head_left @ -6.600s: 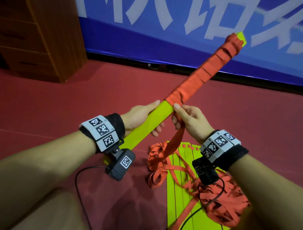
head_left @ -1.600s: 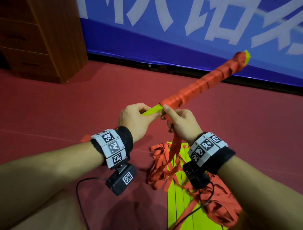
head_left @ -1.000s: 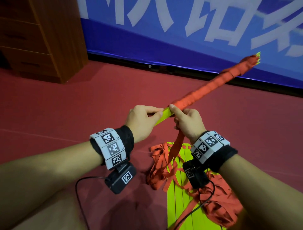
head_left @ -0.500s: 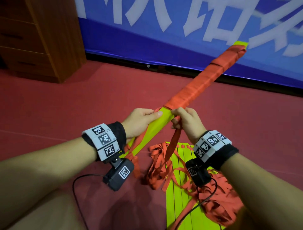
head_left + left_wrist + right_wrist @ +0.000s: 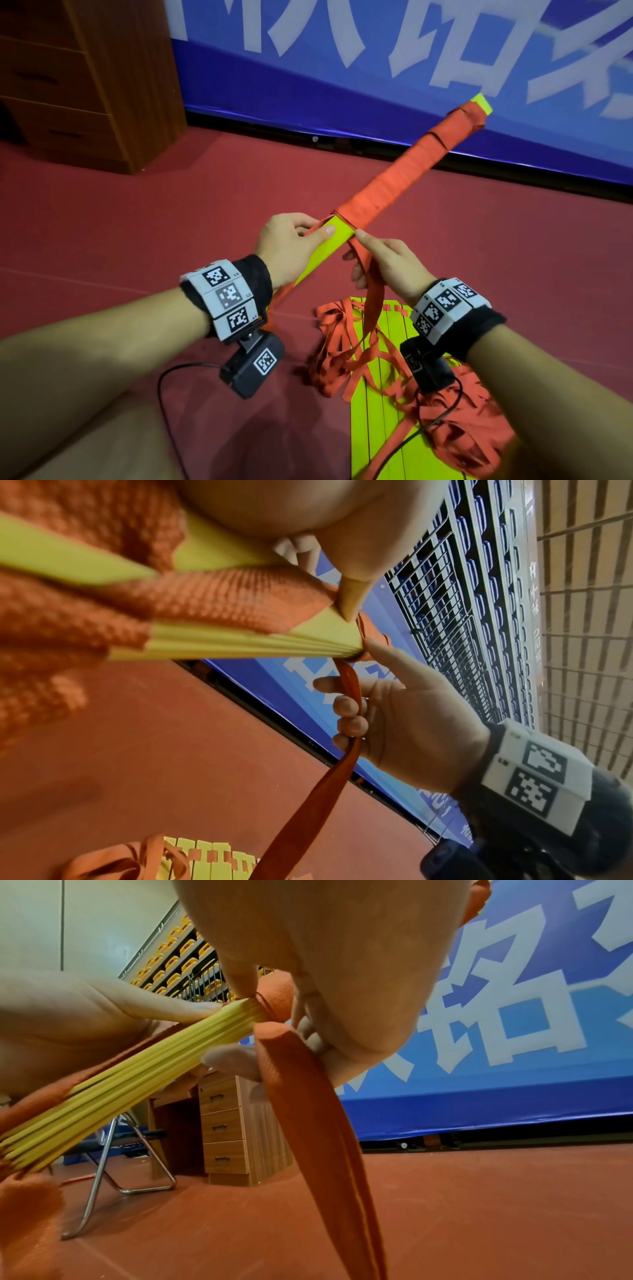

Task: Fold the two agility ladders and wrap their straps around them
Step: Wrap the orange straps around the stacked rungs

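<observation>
Orange strap (image 5: 371,301) runs through the curled right hand (image 5: 387,263); the left hand (image 5: 287,246) grips the folded yellow ladder bundle (image 5: 387,185) aloft, above the second ladder (image 5: 387,394) lying near on the floor.

- Ladder bundle (image 5: 329,245): bright yellow-green slats.
- Strap (image 5: 394,185) wound on it: orange-red, woven texture.
- Second ladder (image 5: 383,411) on the floor: yellow-green slats, tangled orange-red straps.
- Floor (image 5: 137,222): dark red.
- Banner (image 5: 342,78): blue with white characters.
- Cabinet (image 5: 85,78): brown wood grain.
- Wristbands (image 5: 227,301): black with white squares bearing black codes.
</observation>
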